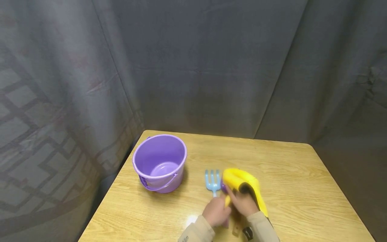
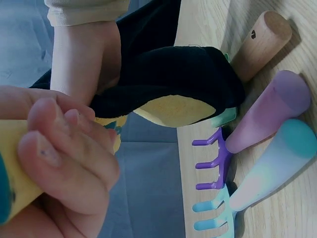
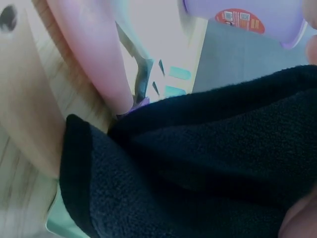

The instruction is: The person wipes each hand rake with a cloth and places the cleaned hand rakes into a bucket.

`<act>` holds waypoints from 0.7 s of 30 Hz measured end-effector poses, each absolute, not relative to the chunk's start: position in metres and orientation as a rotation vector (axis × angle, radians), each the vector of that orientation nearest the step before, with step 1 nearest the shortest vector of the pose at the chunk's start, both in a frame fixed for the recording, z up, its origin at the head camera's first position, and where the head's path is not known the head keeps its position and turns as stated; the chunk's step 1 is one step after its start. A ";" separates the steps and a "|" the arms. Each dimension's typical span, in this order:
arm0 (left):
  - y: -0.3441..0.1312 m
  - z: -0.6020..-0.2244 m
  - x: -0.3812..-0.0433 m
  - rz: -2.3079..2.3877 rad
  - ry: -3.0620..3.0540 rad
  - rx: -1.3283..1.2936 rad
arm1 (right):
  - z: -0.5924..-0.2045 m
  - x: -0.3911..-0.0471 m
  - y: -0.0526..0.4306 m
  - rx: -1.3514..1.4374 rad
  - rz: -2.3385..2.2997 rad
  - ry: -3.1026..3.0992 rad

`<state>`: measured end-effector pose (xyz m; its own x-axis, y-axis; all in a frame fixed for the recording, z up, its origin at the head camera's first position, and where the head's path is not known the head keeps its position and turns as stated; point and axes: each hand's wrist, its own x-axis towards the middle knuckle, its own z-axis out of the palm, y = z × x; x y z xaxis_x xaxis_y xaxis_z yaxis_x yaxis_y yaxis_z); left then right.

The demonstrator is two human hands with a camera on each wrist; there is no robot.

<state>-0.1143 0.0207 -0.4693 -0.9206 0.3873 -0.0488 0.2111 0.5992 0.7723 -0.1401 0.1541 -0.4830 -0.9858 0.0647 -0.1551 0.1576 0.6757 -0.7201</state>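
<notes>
A yellow cloth piece (image 1: 242, 178) with a dark, fleecy lining (image 3: 208, 148) bunches up between the two hands, low in the head view. My left hand (image 1: 216, 211) curls its fingers round a yellow part of it that bears a teal marking, seen large in the left wrist view. Against the dark opening, my right hand (image 1: 245, 203) grips the cloth, with folds hiding some of its fingers. Just beyond the hands lies a light blue toy rake (image 1: 213, 183). Beside it are a purple rake (image 2: 218, 166) with a pink handle and a wooden-handled tool (image 2: 260, 47) with a green head.
A purple bucket (image 1: 181, 178) stands upright at the left of the wooden table (image 1: 287, 168), its handle hanging down in front. Grey curtains (image 1: 205, 67) close off the back and sides.
</notes>
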 end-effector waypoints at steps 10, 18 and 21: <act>0.021 -0.471 -0.119 1.184 2.670 0.543 | -0.484 -0.144 0.155 0.181 -1.244 2.792; 0.021 -0.468 -0.121 1.165 2.679 0.580 | -0.487 -0.145 0.153 0.226 -1.256 2.798; 0.021 -0.468 -0.122 1.152 2.689 0.580 | -0.487 -0.145 0.154 0.196 -1.214 2.831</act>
<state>-0.1220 0.0209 -0.4681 -0.9122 0.4097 0.0063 0.2870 0.6281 0.7233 -0.1447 0.1538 -0.4875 -0.9904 0.0950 -0.1003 0.1381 0.6827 -0.7175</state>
